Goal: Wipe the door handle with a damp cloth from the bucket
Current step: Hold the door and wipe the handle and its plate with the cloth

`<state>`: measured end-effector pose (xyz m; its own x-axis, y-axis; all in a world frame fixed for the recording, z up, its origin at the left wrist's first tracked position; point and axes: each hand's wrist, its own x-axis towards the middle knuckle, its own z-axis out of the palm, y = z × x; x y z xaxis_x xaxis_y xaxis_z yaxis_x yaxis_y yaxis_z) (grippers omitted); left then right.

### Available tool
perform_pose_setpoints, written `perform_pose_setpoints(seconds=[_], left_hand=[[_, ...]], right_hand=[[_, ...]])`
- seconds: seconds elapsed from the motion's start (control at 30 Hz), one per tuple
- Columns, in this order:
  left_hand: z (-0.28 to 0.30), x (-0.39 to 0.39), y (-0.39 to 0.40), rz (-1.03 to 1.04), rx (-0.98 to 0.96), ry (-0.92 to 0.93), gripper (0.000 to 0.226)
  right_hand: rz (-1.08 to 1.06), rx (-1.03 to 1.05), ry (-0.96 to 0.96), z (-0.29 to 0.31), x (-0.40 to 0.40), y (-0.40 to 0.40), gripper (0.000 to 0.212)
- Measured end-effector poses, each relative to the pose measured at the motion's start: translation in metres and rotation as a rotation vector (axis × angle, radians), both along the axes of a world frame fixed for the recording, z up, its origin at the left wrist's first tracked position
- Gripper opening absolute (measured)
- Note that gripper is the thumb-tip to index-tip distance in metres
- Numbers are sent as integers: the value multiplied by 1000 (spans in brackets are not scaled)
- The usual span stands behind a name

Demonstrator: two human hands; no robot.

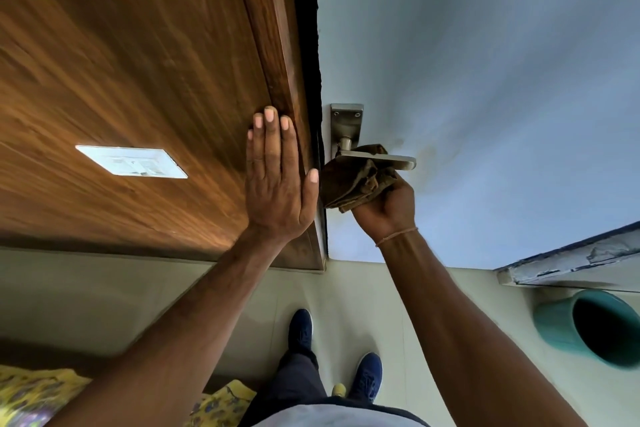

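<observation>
A metal lever door handle (388,160) with its backplate sits on the pale blue door (485,80). My right hand (388,204) grips a bunched brown cloth (353,184) and presses it against the underside of the lever. My left hand (277,177) lies flat, fingers together, on the wooden frame (277,62) just left of the handle. A teal bucket (595,326) stands on the floor at the lower right, away from both hands.
A white switch plate (131,161) is set in the wood panel on the left. Yellow patterned fabric (41,395) lies at the bottom left. My blue shoes (301,329) stand on the pale floor tiles below the handle. A chipped ledge (568,260) juts out above the bucket.
</observation>
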<state>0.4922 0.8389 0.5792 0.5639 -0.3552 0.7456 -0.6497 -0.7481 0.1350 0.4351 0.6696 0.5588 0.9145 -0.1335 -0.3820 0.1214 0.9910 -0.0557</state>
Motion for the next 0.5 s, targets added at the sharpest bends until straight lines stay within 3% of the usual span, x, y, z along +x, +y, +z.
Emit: perform_pose_setpoints(seconds=[0.17, 0.33, 0.4, 0.5], left_hand=[[1, -2, 2, 6, 6, 5, 75], [4, -4, 1, 12, 19, 11, 75], [4, -5, 1, 16, 23, 13, 75], [4, -6, -1, 12, 16, 20, 75]], right_hand=[[-126, -16, 124, 9, -18, -29, 56], [-113, -312, 144, 11, -35, -55, 64], [-129, -522, 186, 14, -38, -58, 61], [-167, -1093, 289, 23, -41, -56, 53]])
